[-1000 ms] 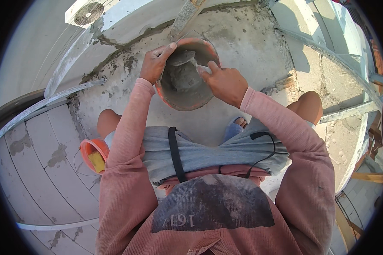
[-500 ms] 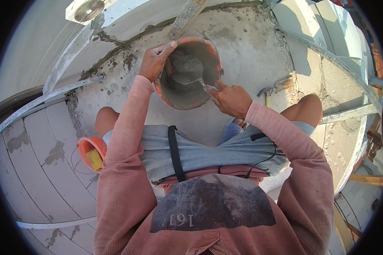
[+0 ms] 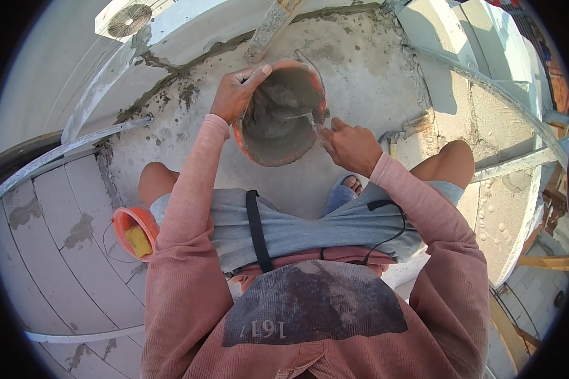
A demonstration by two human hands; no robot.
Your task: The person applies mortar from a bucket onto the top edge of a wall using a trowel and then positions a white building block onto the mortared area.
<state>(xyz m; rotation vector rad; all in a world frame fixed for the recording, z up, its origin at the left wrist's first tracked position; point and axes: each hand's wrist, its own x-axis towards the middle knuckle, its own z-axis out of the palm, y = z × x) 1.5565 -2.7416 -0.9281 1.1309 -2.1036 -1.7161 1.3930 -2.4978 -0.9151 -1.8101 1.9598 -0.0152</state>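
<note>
An orange bucket [image 3: 239,140] stands tilted on the concrete between my knees, its inner wall coated in grey mortar. Wet mortar [image 3: 275,129] lies inside it. My left hand [image 3: 237,91] is closed on the bucket's upper left rim, thumb over the edge. At the right side of the rim, my right hand [image 3: 353,149] is closed round the handle of a trowel [image 3: 315,124]. The trowel's blade reaches into the mortar and is mostly hidden by it. A thin wire handle hangs at the bucket's far side.
A smaller orange bucket [image 3: 146,218] with a yellow sponge [image 3: 138,242] sits by my left knee. A hammer [image 3: 392,140] lies near my right knee. Metal bars [image 3: 487,83] slant across both sides, and a mortar-covered board [image 3: 269,31] lies beyond the bucket.
My right hand has moved slightly right and down with the trowel, and the mortar has been turned over. The bucket has shifted a little, with my left hand still on its rim.
</note>
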